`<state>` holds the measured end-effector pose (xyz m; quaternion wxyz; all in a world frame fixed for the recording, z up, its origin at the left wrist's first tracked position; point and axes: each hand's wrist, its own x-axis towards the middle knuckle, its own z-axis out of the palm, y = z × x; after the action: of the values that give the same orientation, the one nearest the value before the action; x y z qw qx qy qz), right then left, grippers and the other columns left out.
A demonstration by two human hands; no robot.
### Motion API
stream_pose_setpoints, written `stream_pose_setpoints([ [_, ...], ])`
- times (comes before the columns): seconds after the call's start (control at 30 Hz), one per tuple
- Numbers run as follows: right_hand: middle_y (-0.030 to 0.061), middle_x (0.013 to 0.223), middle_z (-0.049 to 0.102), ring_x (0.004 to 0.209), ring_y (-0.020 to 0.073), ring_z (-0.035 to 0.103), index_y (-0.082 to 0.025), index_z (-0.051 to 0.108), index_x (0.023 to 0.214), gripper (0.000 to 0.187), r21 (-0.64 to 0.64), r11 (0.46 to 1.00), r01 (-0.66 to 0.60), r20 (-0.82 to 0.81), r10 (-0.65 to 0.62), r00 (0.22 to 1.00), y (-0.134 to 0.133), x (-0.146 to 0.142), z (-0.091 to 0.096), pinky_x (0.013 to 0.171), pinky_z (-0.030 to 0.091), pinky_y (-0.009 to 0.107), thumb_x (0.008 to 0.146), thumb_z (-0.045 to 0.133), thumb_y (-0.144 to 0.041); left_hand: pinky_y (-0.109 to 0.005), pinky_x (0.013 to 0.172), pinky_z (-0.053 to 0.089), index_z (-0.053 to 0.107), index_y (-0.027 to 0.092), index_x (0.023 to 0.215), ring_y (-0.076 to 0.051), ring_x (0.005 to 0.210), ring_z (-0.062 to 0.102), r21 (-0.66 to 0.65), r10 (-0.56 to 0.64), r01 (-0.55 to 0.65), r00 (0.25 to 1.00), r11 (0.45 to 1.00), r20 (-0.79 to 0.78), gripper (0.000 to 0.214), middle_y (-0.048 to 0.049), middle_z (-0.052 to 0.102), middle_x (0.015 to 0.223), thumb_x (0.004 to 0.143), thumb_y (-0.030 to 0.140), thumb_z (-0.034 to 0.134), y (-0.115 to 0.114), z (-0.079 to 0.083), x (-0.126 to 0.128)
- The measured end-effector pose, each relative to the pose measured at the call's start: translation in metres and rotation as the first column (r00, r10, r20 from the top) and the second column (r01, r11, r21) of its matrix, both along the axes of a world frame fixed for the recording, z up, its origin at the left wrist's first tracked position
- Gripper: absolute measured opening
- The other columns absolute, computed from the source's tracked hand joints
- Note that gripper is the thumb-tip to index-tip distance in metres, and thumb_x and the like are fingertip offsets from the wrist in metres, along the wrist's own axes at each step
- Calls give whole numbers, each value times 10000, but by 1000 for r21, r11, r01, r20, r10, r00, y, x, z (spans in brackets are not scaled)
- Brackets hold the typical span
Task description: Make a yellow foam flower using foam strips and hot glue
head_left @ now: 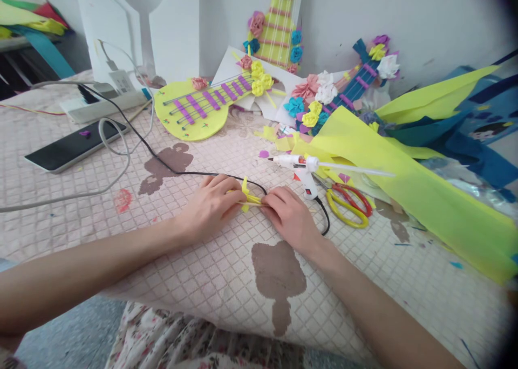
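Observation:
Both my hands rest on the pink quilted surface (226, 282) and pinch a small folded strip of yellow foam (247, 195) between them. My left hand (210, 203) has its fingers curled over the strip's left end. My right hand (286, 213) has its fingertips pressed on the right end. One yellow tip sticks up between the hands. A white glue gun (304, 170) lies just beyond my right hand, its black cord (174, 169) running past my left hand.
Scissors with red and yellow handles (350, 203) lie right of the glue gun. Large yellow-green foam sheets (429, 196) cover the right side. Foam guitars with paper flowers (202, 106) lean at the back. A phone (73, 145) and a power strip (101, 103) sit at the left.

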<state>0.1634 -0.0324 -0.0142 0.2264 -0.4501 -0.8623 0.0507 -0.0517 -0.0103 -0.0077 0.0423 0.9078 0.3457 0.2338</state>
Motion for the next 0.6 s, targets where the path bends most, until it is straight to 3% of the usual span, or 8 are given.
stream_pose_setpoints([
  [0.17,88,1000,557,956,226,512,-209,567,1017,151,87,996,-2,-120,12,993,-3,-6,3,825,465,393,886,493,-190,-334,771,360,619,207,935,-194,898,505,-1,-4,4,1000,1000,16,128,-39,600,946,882,165,511,0,-1,0],
  [0.37,87,1007,564,938,217,493,-186,592,890,124,113,991,-73,5,73,997,3,-18,5,809,442,377,892,469,-167,-332,774,363,605,187,906,-202,916,508,-22,7,-7,1000,1000,2,105,-46,603,940,871,149,514,0,-1,1],
  [0.6,94,1070,552,990,237,471,-189,584,908,108,118,990,-73,46,68,997,6,-23,0,809,426,400,847,505,-146,-331,777,363,597,176,872,-196,915,511,1,11,-11,1000,1000,2,82,-44,606,941,871,152,519,1,-2,1],
])
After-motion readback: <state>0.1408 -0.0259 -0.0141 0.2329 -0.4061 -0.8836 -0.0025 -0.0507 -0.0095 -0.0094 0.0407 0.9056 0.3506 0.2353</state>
